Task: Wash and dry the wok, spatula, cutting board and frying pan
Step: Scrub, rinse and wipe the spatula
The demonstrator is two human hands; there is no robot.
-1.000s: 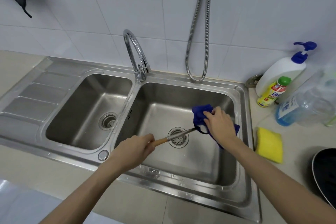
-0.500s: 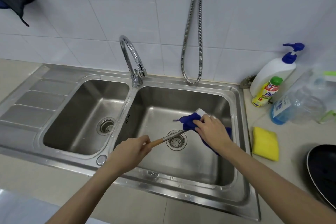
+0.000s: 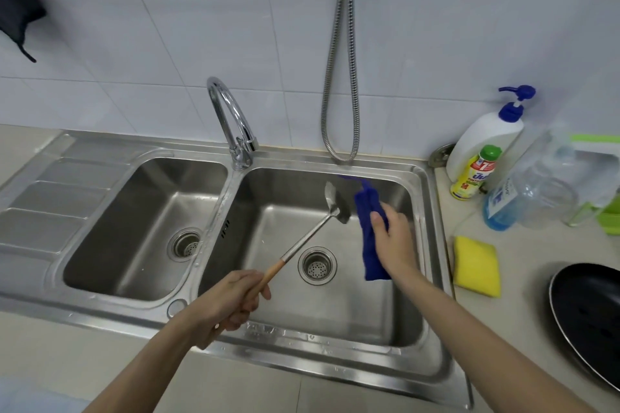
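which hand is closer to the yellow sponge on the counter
Right. The right hand holds the blue cloth over the right basin, just across the sink rim from the yellow sponge. The left hand grips the spatula handle farther left.

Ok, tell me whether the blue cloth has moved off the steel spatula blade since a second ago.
Yes. The blue cloth now hangs in the right hand, right of the bare spatula blade, nearer the sink's right wall.

Left hand grips wooden handle of a steel spatula, blade raised over right basin of the stainless double sink. Right hand holds a dark blue cloth just beside the blade, possibly touching; motion blur. Yellow sponge and black frying pan on counter at right.
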